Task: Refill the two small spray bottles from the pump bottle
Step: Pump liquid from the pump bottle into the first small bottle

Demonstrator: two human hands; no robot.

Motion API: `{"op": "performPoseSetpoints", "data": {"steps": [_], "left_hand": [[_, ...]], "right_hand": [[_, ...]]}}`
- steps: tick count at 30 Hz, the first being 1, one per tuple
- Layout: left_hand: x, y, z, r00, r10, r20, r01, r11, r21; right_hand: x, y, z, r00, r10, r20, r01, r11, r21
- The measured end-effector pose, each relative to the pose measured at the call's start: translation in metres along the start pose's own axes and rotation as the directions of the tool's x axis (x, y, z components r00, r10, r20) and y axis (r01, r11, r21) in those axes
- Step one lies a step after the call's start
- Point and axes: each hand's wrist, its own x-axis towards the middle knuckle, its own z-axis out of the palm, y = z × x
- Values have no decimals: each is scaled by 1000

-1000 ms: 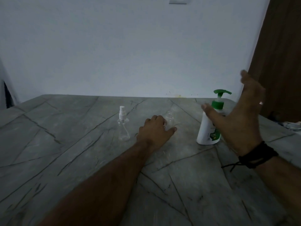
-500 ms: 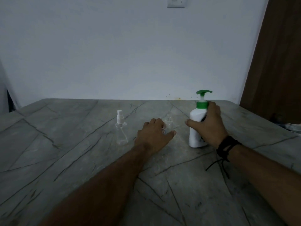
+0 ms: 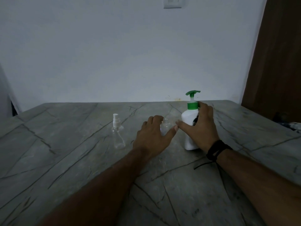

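Note:
A white pump bottle (image 3: 189, 128) with a green pump head stands on the grey stone table (image 3: 65, 152), right of centre. My right hand (image 3: 199, 128) grips its body from the right side. Just left of it stands a small clear bottle (image 3: 166, 123) with no cap on its neck; my left hand (image 3: 153, 136) is curled round its lower part and hides most of it. Further left a second small clear spray bottle (image 3: 118, 134) with a white spray top stands alone.
The table meets a plain white wall at the back. A brown door (image 3: 276, 62) stands at the right, and some small items (image 3: 293, 125) lie past the table's right edge. A black cord bracelet hangs from my right wrist.
My right hand came down from the air onto the pump bottle, and the bottle now stands closer to the uncapped small bottle. My left hand has stayed on that bottle.

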Motion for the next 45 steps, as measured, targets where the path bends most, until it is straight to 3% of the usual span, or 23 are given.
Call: {"op": "performPoseSetpoints", "data": {"steps": [4, 10, 13, 17, 21, 26, 31, 35, 39, 45], "left_hand": [[0, 3, 2, 999, -16, 47, 16, 1000, 0], [4, 23, -20, 969, 144, -201, -164, 983, -86], [14, 47, -34, 947, 212, -240, -239, 967, -91], [32, 82, -42, 969, 225, -97, -239, 957, -166], [56, 108, -49, 980, 182, 83, -175, 980, -90], [72, 116, -54, 976, 178, 129, -173, 984, -50], [76, 113, -59, 943, 254, 214, -222, 962, -162], [75, 105, -63, 925, 290, 246, -214, 932, -292], [74, 103, -65, 909, 313, 274, -214, 917, -336], [75, 105, -68, 880, 373, 294, -316, 922, -222]], "right_hand": [[-2, 0, -7, 1000, 3, 10, -3, 1000, 6], [0, 2, -19, 999, 50, 17, -51, 997, 59], [3, 4, -22, 997, 76, 26, -80, 979, 186], [3, 2, -22, 997, 59, 54, -71, 964, 255], [5, 3, -20, 1000, 18, 18, -20, 991, 133], [5, 5, -21, 997, 26, 66, -37, 985, 169], [7, 12, -28, 966, -12, 259, -106, 894, 435], [9, 13, -30, 939, -40, 341, -143, 858, 494], [14, 11, -28, 941, -91, 325, -84, 870, 486], [11, 8, -25, 966, -100, 237, -4, 916, 401]]}}
